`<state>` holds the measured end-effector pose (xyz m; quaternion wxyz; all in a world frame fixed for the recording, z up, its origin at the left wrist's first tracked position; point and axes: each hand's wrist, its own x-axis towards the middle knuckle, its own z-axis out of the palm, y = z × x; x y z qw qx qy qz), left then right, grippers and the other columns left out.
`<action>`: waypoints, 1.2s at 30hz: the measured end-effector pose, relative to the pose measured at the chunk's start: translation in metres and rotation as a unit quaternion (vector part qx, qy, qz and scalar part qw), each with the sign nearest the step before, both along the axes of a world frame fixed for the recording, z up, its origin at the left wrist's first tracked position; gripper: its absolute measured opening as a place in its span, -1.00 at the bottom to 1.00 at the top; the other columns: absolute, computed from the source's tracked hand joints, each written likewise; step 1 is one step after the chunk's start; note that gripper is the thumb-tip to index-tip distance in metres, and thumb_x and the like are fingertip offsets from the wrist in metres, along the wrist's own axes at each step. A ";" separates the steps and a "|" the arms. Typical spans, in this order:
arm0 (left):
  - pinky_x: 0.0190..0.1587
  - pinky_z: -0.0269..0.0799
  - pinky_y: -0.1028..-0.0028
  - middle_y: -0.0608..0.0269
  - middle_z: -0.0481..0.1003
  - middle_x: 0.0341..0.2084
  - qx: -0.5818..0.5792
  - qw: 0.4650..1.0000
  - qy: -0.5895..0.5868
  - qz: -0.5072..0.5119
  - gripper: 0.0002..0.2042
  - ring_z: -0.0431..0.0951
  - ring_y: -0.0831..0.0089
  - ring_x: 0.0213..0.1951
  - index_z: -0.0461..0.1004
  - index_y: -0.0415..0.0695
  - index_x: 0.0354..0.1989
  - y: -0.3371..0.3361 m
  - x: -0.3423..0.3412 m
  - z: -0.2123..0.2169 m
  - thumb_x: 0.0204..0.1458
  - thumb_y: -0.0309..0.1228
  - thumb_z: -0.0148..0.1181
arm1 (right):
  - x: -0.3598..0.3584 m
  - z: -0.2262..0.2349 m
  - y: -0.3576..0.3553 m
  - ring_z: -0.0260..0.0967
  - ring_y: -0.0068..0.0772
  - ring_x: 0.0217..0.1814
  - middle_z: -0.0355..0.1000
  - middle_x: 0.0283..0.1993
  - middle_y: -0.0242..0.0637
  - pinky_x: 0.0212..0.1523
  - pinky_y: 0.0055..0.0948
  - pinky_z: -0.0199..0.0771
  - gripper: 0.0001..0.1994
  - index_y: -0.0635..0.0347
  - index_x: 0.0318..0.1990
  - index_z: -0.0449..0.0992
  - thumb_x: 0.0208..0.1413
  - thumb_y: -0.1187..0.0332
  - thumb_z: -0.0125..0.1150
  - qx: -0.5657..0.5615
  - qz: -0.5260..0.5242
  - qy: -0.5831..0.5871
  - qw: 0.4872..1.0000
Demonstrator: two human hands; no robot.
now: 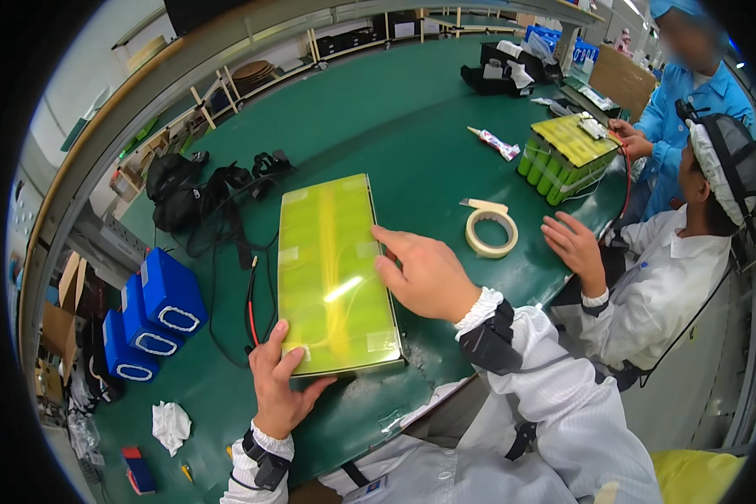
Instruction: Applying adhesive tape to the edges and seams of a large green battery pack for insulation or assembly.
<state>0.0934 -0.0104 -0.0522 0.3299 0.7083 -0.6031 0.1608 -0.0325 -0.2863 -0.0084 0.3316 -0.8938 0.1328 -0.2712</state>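
A flat rectangular battery pack (334, 273), wrapped yellow-green with clear tape pieces and a yellow strip down its middle, lies in front of me on the green table. My left hand (281, 382) grips its near left corner, thumb and fingers bent around the edge. At the pack's right edge, my right hand (424, 273) touches it with an extended index finger; the thumb is apart below and the other fingers are partly hidden. A red and black cable (252, 311) runs beside the pack's left side. A cream tape roll (490, 233) lies right of my right hand.
Blue battery packs (172, 294) stand at the left, near a crumpled white tissue (171, 427). Black straps and pouches (176, 191) lie beyond. At the right, co-workers sit and stand by a green cell pack (567, 155); a glue tube (497, 144) lies near it.
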 end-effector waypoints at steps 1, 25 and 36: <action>0.07 0.30 0.10 -0.12 0.25 0.34 -0.005 1.000 -0.001 0.002 -0.15 0.42 -0.03 0.06 0.25 0.06 0.17 0.001 0.000 0.000 -0.37 -0.34 0.66 | 0.004 0.001 0.001 0.51 0.10 -0.17 0.54 -0.18 0.07 -0.09 -0.15 0.50 -0.51 0.38 0.22 0.40 0.18 0.29 0.14 -0.025 -0.020 0.009 0.999; 0.23 0.25 0.09 -0.14 0.27 0.34 -0.035 0.999 -0.003 -0.025 -0.20 0.37 -0.13 0.20 0.26 -0.11 0.28 0.010 -0.013 0.011 -0.23 -0.50 0.53 | 0.029 0.010 0.002 0.54 0.21 -0.15 0.56 -0.20 0.17 -0.10 0.10 0.53 -0.42 0.30 0.35 0.24 0.18 0.25 -0.07 -0.095 -0.097 0.152 0.979; 0.16 0.27 0.10 -0.08 0.26 0.36 -0.033 0.999 -0.019 -0.009 -0.22 0.38 -0.08 0.18 0.26 -0.09 0.29 0.009 -0.014 0.001 -0.18 -0.40 0.52 | 0.028 0.002 0.007 0.52 0.20 -0.04 0.56 -0.11 0.15 0.05 0.03 0.49 -0.40 0.20 0.43 0.14 0.27 0.19 -0.12 -0.048 -0.105 0.152 0.982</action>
